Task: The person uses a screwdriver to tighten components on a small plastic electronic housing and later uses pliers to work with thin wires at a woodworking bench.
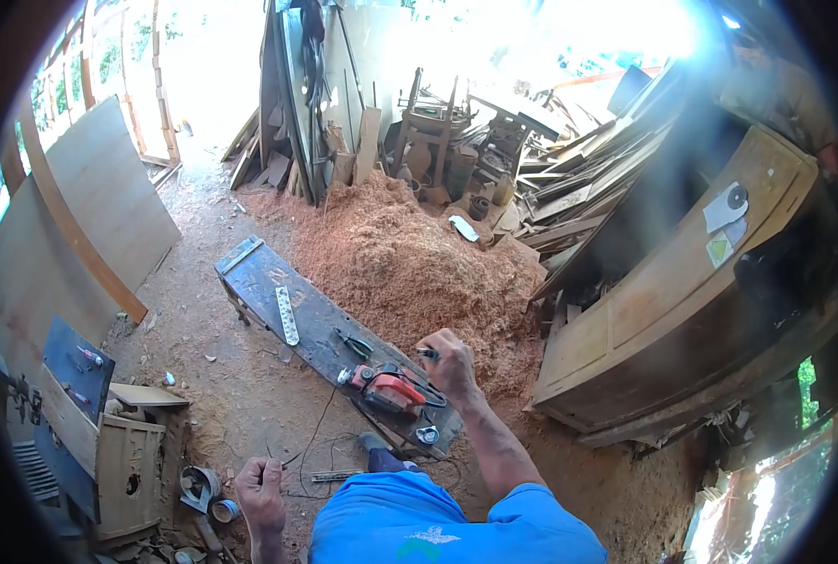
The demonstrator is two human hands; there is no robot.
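A red and black electric hand planer (392, 393) rests on the near end of a long dark wooden bench (320, 324). Just above the planer, my right hand (452, 365) is closed round a small dark thing, mostly hidden by the fingers. Left of the bench, my left hand (261, 491) is raised with its fingers pinched on a thin black cord (313, 432). That cord runs up toward the planer. Pliers (354, 344) with dark green handles lie beyond the planer, and a white perforated strip (287, 316) lies further along the bench. A small round silvery thing (427, 435) sits at the near edge.
A large heap of wood shavings (400, 254) borders the bench's far side. Stacked boards (579, 188) and old chairs (433, 122) stand behind it. On the right leans a big wooden cabinet (626, 320). Plywood (109, 188) and a wooden box (129, 470) are at left.
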